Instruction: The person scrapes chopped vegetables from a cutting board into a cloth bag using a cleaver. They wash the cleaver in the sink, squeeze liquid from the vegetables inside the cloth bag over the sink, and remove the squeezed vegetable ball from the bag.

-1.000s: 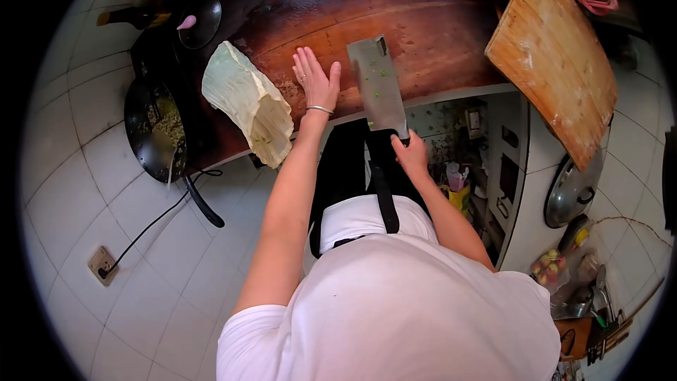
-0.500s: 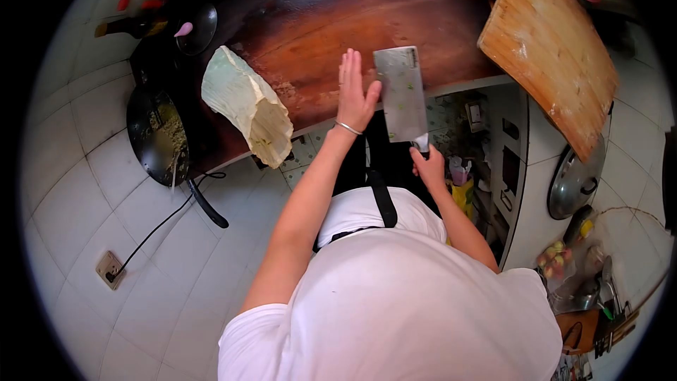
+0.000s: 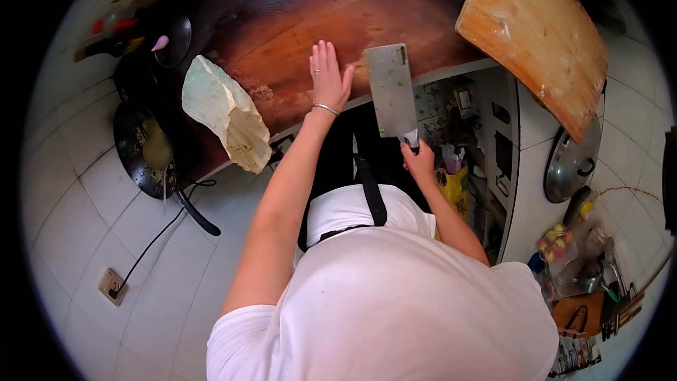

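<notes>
My left hand [image 3: 330, 79], with a ring and a bracelet, is over the front part of the reddish wooden table [image 3: 303, 32]. Its fingers are stretched out and hold nothing. My right hand [image 3: 420, 161] grips the handle of a wide cleaver [image 3: 392, 92], whose blade points away from me over the table's front edge. Green bits stick to the blade. Left of my left hand lies a pale, floury folded sheet [image 3: 227, 114], its near end hanging past the table edge.
At the left are a black wok [image 3: 141, 159] with chopped food, a dark lid [image 3: 173, 41] and bottles [image 3: 109, 48]. A floury wooden board [image 3: 539, 35] leans at the right above a metal lid [image 3: 572, 162]. Open shelves [image 3: 462, 169] stand below the table.
The view has shifted. My left hand first moved right towards the cleaver, then back left, still spread. The cleaver swung right and is now slightly back left, still in my right hand.
</notes>
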